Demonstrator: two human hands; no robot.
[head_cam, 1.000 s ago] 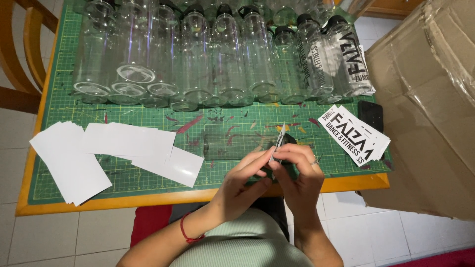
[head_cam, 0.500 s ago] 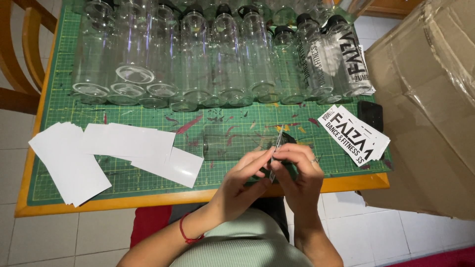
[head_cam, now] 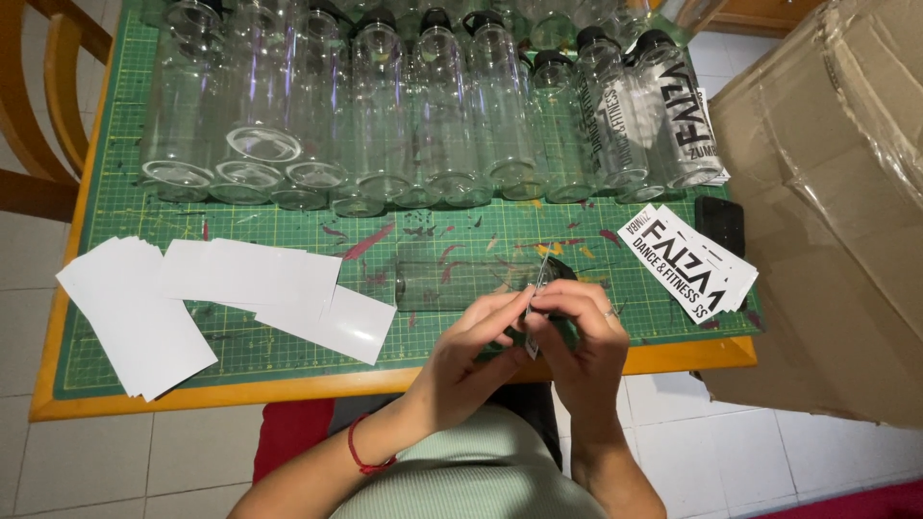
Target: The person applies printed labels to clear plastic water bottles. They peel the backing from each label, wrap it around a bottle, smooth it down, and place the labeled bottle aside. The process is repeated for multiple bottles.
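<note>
A thin sticker strip (head_cam: 539,288) stands on edge between both hands at the near edge of the table, pinched from either side: the left hand (head_cam: 476,351) nips its lower part with thumb and forefinger closed tight on it, and the right hand (head_cam: 577,336) grips it from the other side, fingers curled in and a ring showing on one. Just beyond the hands a clear bottle (head_cam: 461,279) lies on its side on the mat, its dark cap end close to the fingertips. The green cutting mat (head_cam: 115,211) underneath is gridded and flecked with red and yellow scraps, and it covers nearly all of the orange-edged table (head_cam: 663,358). To the right of the hands lies a fanned stack of printed labels (head_cam: 687,259), white with black lettering, and a small black object (head_cam: 719,223) sits just behind it. To the left, blank white backing sheets (head_cam: 221,288) overlap in a loose spread, well apart from the hands. Along the far side stand rows of clear bottles (head_cam: 385,115), most bare, and two labelled bottles (head_cam: 654,115) at the right end. A wooden chair (head_cam: 29,106) stands left of the table, and a big cardboard box (head_cam: 836,211), partly wrapped in plastic, stands to its right. The floor (head_cam: 711,432) is pale tile.
</note>
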